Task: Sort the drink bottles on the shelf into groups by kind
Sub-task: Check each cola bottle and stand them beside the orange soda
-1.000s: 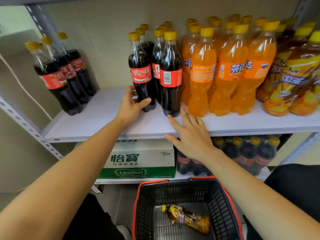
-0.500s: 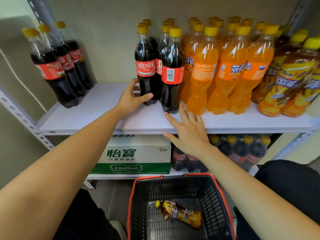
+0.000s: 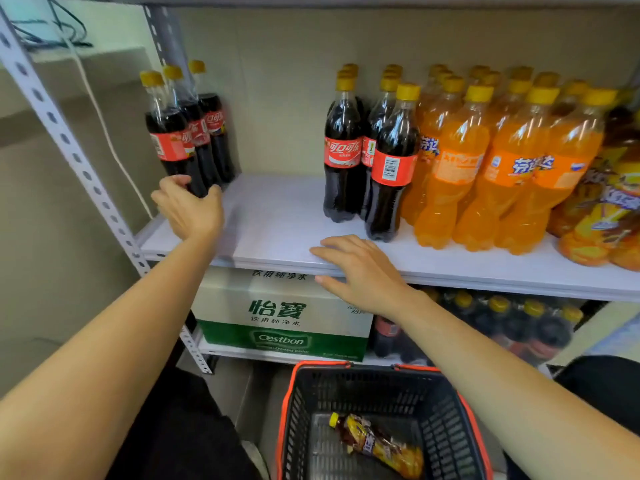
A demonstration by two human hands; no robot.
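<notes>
Three cola bottles with red labels and yellow caps stand at the left end of the white shelf point(image 3: 277, 216). My left hand point(image 3: 188, 209) curls round the base of the front cola bottle point(image 3: 169, 147) of that trio, finger and thumb on either side. A second cluster of cola bottles point(image 3: 343, 161) stands mid-shelf, touching a block of orange soda bottles point(image 3: 457, 168). Yellow-labelled iced tea bottles point(image 3: 609, 202) fill the far right. My right hand point(image 3: 363, 271) rests flat on the shelf's front edge, fingers relaxed, holding nothing.
A bare stretch of shelf lies between the two cola groups. A perforated metal post point(image 3: 69, 150) frames the left side. Below sit a green-and-white water carton point(image 3: 280, 317) and more cola bottles point(image 3: 519, 327). A black basket point(image 3: 298, 410) on the floor holds one iced tea bottle point(image 3: 377, 445).
My left hand left the middle cola cluster, swung left across the shelf and closed round the front bottle of the left trio. My right hand slid slightly back onto the shelf edge.
</notes>
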